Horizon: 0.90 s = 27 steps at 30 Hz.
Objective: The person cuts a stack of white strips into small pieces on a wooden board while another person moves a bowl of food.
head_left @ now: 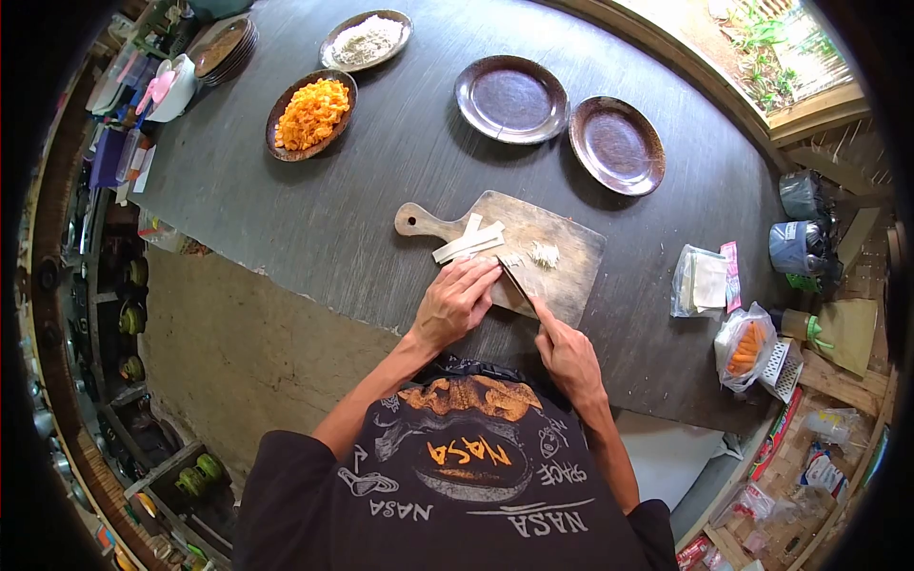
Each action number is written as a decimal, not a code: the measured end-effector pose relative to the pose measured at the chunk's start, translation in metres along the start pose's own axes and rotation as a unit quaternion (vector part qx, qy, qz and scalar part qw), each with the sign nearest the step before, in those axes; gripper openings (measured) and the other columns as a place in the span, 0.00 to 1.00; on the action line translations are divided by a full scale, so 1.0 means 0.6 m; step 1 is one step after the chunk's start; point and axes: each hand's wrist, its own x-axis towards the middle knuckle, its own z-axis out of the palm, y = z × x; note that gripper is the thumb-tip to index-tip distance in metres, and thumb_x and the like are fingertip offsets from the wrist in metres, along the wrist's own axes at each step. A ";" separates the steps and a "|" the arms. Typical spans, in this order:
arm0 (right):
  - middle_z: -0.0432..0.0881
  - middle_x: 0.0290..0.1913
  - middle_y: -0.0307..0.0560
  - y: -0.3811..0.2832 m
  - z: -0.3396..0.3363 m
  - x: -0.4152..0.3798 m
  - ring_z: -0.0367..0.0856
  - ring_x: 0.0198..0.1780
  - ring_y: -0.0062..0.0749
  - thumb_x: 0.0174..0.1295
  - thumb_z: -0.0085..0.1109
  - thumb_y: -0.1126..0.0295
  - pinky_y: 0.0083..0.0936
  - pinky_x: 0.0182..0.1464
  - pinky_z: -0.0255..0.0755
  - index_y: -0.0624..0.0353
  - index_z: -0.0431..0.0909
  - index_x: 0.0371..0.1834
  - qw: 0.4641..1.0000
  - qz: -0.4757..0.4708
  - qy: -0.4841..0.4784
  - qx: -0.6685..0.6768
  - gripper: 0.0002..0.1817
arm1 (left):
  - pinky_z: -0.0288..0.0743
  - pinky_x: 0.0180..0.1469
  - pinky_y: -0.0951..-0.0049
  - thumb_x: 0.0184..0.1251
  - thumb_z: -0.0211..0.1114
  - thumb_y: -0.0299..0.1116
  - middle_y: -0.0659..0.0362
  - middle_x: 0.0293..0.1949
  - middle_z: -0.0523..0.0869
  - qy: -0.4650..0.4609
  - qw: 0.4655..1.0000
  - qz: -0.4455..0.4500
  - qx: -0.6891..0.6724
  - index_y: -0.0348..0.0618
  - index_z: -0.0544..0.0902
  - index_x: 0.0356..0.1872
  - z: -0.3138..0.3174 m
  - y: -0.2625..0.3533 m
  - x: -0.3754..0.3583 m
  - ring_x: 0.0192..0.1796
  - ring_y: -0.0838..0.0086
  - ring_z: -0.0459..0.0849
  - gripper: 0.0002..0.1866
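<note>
A wooden cutting board [562,238] with a holed handle lies on the dark table in front of me. Several pale flat strips [468,242] rest near its handle, some crossing each other. My left hand [459,300] has its fingers bunched at the board's near edge, holding strips down beside the blade. In my right hand [569,360] is a knife [516,278], its blade resting on the board just right of my left fingertips. Finely cut pale shreds [545,254] form a small pile on the board, with a few more bits by the blade.
Beyond the board stand two brown plates [512,99] [617,146], a bowl of orange shreds [312,116] and a plate of white shreds [367,41]. At right lie a packet of pale sheets [706,281] and a bag of carrots [747,346]. Stacked plates [227,49] sit far left.
</note>
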 end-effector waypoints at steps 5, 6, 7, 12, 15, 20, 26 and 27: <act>0.87 0.39 0.58 -0.001 -0.006 -0.010 0.88 0.39 0.58 0.72 0.57 0.71 0.53 0.46 0.82 0.38 0.65 0.85 1.000 0.005 -0.006 -0.016 0.36 | 0.73 0.75 0.58 0.68 0.71 0.26 0.56 0.62 0.89 -0.002 1.000 -0.008 -0.004 0.41 0.87 0.62 -0.002 0.003 0.003 0.67 0.62 0.83 0.21; 0.87 0.39 0.59 0.001 -0.011 -0.015 0.88 0.39 0.58 0.72 0.57 0.71 0.53 0.46 0.82 0.38 0.65 0.85 1.000 0.008 -0.012 -0.017 0.36 | 0.73 0.75 0.58 0.68 0.71 0.26 0.56 0.62 0.89 0.000 1.000 -0.010 -0.001 0.41 0.87 0.62 -0.004 0.001 0.003 0.67 0.62 0.83 0.21; 0.87 0.39 0.59 0.002 -0.013 -0.018 0.89 0.40 0.58 0.72 0.57 0.71 0.52 0.46 0.82 0.39 0.65 0.85 1.000 0.014 -0.018 -0.018 0.36 | 0.73 0.75 0.58 0.68 0.71 0.26 0.56 0.62 0.89 -0.002 1.000 -0.009 -0.001 0.42 0.87 0.63 -0.004 0.000 0.002 0.67 0.62 0.83 0.21; 0.87 0.38 0.59 0.009 -0.001 -0.011 0.89 0.40 0.58 0.73 0.56 0.71 0.51 0.46 0.81 0.39 0.65 0.85 1.000 -0.012 0.004 0.004 0.36 | 0.73 0.75 0.59 0.68 0.71 0.26 0.57 0.62 0.88 -0.002 1.000 -0.003 0.001 0.41 0.86 0.63 -0.001 0.001 0.001 0.68 0.62 0.82 0.21; 0.87 0.38 0.59 0.005 -0.001 -0.001 0.89 0.40 0.58 0.73 0.56 0.71 0.51 0.46 0.81 0.39 0.65 0.85 1.000 -0.011 -0.003 0.001 0.36 | 0.73 0.75 0.59 0.68 0.71 0.26 0.57 0.61 0.88 0.004 1.000 -0.002 -0.001 0.41 0.87 0.62 0.001 -0.001 -0.001 0.68 0.62 0.82 0.21; 0.87 0.38 0.59 0.001 -0.007 -0.002 0.89 0.40 0.58 0.72 0.56 0.70 0.51 0.46 0.81 0.40 0.66 0.84 1.000 -0.012 0.002 0.006 0.35 | 0.75 0.74 0.59 0.67 0.72 0.25 0.57 0.61 0.89 0.007 1.000 -0.004 -0.005 0.41 0.88 0.61 0.000 0.001 0.002 0.67 0.63 0.83 0.20; 0.87 0.38 0.59 0.007 -0.008 -0.019 0.88 0.39 0.59 0.72 0.56 0.71 0.51 0.45 0.81 0.39 0.65 0.85 1.000 0.015 -0.018 -0.015 0.36 | 0.75 0.73 0.59 0.68 0.72 0.25 0.57 0.60 0.89 0.002 1.000 -0.008 -0.005 0.40 0.88 0.60 -0.003 0.001 0.001 0.67 0.63 0.83 0.20; 0.87 0.39 0.59 0.006 -0.004 -0.021 0.88 0.39 0.59 0.72 0.56 0.71 0.51 0.45 0.81 0.39 0.65 0.85 1.000 0.002 -0.006 -0.012 0.36 | 0.75 0.73 0.59 0.68 0.72 0.25 0.57 0.60 0.89 0.000 1.000 -0.006 -0.008 0.40 0.88 0.60 -0.003 0.001 0.000 0.67 0.63 0.83 0.20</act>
